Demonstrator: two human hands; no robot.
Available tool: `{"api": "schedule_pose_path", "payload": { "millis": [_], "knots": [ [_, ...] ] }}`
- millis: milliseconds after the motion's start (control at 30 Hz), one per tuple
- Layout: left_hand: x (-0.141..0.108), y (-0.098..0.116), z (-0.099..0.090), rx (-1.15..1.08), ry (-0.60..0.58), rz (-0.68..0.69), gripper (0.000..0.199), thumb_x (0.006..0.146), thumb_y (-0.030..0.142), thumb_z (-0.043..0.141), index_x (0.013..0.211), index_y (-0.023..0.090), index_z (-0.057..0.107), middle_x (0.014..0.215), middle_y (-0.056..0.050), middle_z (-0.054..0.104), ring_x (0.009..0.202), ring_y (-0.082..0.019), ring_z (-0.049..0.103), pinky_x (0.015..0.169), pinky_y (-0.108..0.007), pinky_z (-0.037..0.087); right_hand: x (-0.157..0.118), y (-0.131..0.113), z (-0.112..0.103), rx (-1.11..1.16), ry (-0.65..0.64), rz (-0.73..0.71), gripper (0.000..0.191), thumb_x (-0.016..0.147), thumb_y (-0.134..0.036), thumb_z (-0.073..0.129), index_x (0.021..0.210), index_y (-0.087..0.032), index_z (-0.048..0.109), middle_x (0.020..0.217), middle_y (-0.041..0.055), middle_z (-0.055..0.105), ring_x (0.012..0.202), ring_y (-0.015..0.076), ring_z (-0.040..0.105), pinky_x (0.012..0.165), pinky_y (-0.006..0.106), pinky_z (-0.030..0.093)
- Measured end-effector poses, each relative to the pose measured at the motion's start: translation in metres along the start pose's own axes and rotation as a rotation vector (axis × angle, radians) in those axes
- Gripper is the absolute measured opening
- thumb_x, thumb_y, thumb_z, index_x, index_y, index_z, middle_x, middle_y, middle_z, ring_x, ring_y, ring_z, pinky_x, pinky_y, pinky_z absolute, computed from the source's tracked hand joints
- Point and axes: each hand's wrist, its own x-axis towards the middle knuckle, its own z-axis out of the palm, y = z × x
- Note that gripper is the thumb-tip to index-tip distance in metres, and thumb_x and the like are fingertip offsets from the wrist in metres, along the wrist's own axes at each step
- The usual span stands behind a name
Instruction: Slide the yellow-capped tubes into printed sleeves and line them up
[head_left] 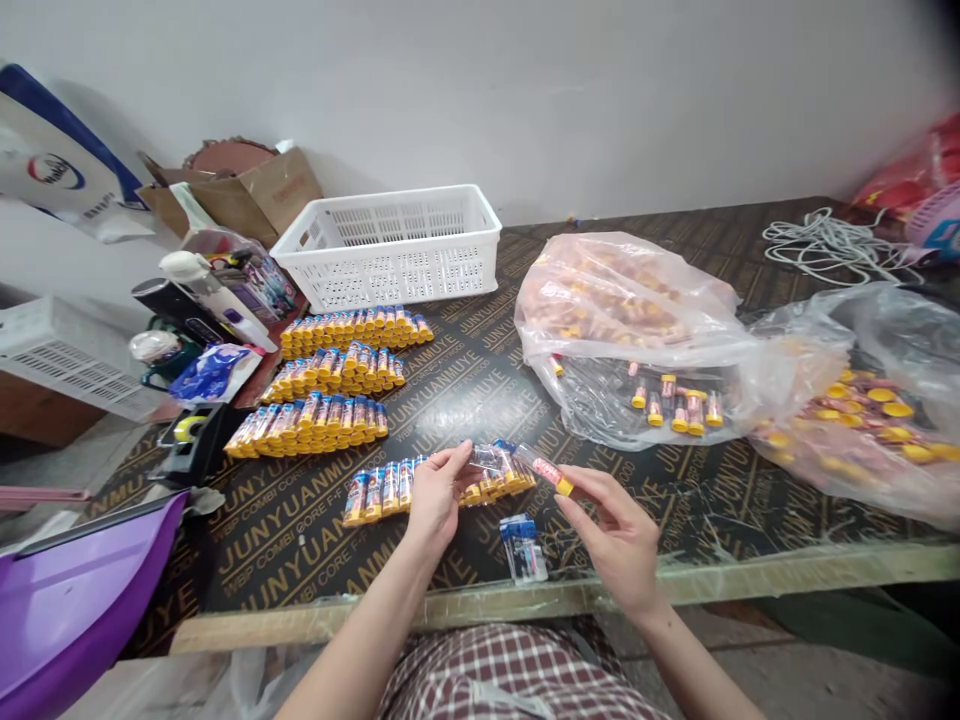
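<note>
While the head view is looking down over the dark, gold-lettered panel surface, the person's right grip is pinching a slim clear tube with a yellow cap and pink-red printing, its clear end tilting toward the left. The left grip is closing narrowly on a small piece of clear plastic, possibly a sleeve, though its form is too blurred to tell. These two pieces are sitting close together beyond the middle of the near edge, apparently not joined.

Nearer that edge, a little stack of flat clear plastic packets with blue tops is lying. Toward the left edge, three stacked banks of blue-labelled, yellow-capped tubes are lying one behind another, and a shorter row of similar tubes is running partly behind the left grip; all these are looking finished. A white slotted plastic basket is standing toward the far edge. Rightward, a pinkish translucent plastic bag and, near the right edge, a second translucent bag are holding many yellow-capped tubes seemingly lacking blue, so plenty is apparently remaining.
</note>
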Motion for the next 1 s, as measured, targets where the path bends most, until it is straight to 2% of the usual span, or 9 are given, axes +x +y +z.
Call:
{"api": "schedule_pose_path", "payload": {
  "millis": [233, 333, 433, 500, 600, 733, 900, 1000],
  "knots": [
    [-0.001, -0.004, -0.002, 0.02, 0.029, 0.041, 0.038, 0.046, 0.041, 0.085, 0.062, 0.012, 0.066, 0.055, 0.001, 0.064, 0.051, -0.012, 0.06, 0.058, -0.025, 0.051, -0.001, -0.004, 0.006, -0.088, -0.03, -0.112, 0.031, 0.083, -0.011, 0.062, 0.109, -0.027, 0.066, 0.103, 0.0048, 0.065, 0.096, 0.0197, 0.062, 0.083, 0.034, 0.051],
    [-0.001, -0.007, -0.001, 0.097, 0.004, 0.094, 0.038, 0.054, 0.046, 0.08, 0.063, 0.012, 0.064, 0.056, 0.001, 0.063, 0.052, -0.012, 0.06, 0.058, -0.025, 0.051, -0.002, -0.004, 0.008, -0.082, -0.1, -0.096, 0.031, 0.083, -0.012, 0.061, 0.11, -0.028, 0.065, 0.105, 0.0049, 0.065, 0.097, 0.0206, 0.062, 0.085, 0.035, 0.051],
    [-0.004, -0.008, 0.001, 0.144, -0.075, 0.135, 0.038, 0.064, 0.049, 0.074, 0.071, 0.013, 0.063, 0.064, 0.0, 0.066, 0.058, -0.013, 0.062, 0.061, -0.024, 0.051, -0.003, -0.002, 0.01, -0.041, -0.209, -0.05, 0.032, 0.086, -0.015, 0.058, 0.113, -0.03, 0.064, 0.11, 0.0054, 0.062, 0.102, 0.0213, 0.06, 0.089, 0.038, 0.049],
    [-0.007, -0.008, 0.003, 0.138, -0.153, 0.096, 0.036, 0.066, 0.045, 0.074, 0.079, 0.014, 0.061, 0.07, -0.001, 0.067, 0.063, -0.013, 0.064, 0.064, -0.025, 0.052, -0.002, -0.001, 0.011, -0.016, -0.252, -0.034, 0.031, 0.088, -0.015, 0.054, 0.113, -0.03, 0.064, 0.112, 0.0058, 0.061, 0.104, 0.0211, 0.059, 0.091, 0.038, 0.048],
    [-0.01, -0.005, 0.005, 0.093, -0.231, 0.01, 0.037, 0.064, 0.035, 0.078, 0.087, 0.015, 0.059, 0.076, -0.002, 0.069, 0.065, -0.013, 0.066, 0.067, -0.025, 0.053, 0.0, -0.002, 0.013, 0.003, -0.263, -0.042, 0.028, 0.088, -0.013, 0.052, 0.106, -0.028, 0.067, 0.103, 0.0054, 0.062, 0.097, 0.0197, 0.06, 0.086, 0.036, 0.05],
    [-0.011, -0.003, 0.006, 0.03, -0.193, -0.039, 0.039, 0.059, 0.03, 0.082, 0.086, 0.015, 0.057, 0.076, -0.001, 0.069, 0.065, -0.011, 0.065, 0.067, -0.024, 0.053, 0.003, -0.004, 0.014, 0.022, -0.28, -0.053, 0.025, 0.086, -0.012, 0.054, 0.101, -0.027, 0.068, 0.091, 0.0039, 0.063, 0.09, 0.0188, 0.061, 0.08, 0.034, 0.05],
    [-0.011, -0.001, 0.005, 0.046, -0.231, -0.029, 0.036, 0.06, 0.027, 0.081, 0.087, 0.015, 0.061, 0.078, -0.001, 0.07, 0.068, -0.011, 0.065, 0.067, -0.024, 0.053, 0.0, -0.001, 0.016, -0.015, -0.293, -0.089, 0.035, 0.083, -0.009, 0.054, 0.112, -0.028, 0.062, 0.097, 0.0043, 0.062, 0.087, 0.0181, 0.06, 0.077, 0.033, 0.052],
    [-0.015, -0.001, 0.005, 0.097, -0.283, -0.03, 0.034, 0.062, 0.028, 0.08, 0.089, 0.013, 0.064, 0.085, -0.004, 0.071, 0.072, -0.013, 0.065, 0.069, -0.025, 0.053, -0.001, 0.002, 0.015, -0.089, -0.264, -0.151, 0.047, 0.08, -0.008, 0.054, 0.122, -0.03, 0.056, 0.108, 0.0058, 0.058, 0.099, 0.0208, 0.058, 0.086, 0.038, 0.051]
  ]
}}
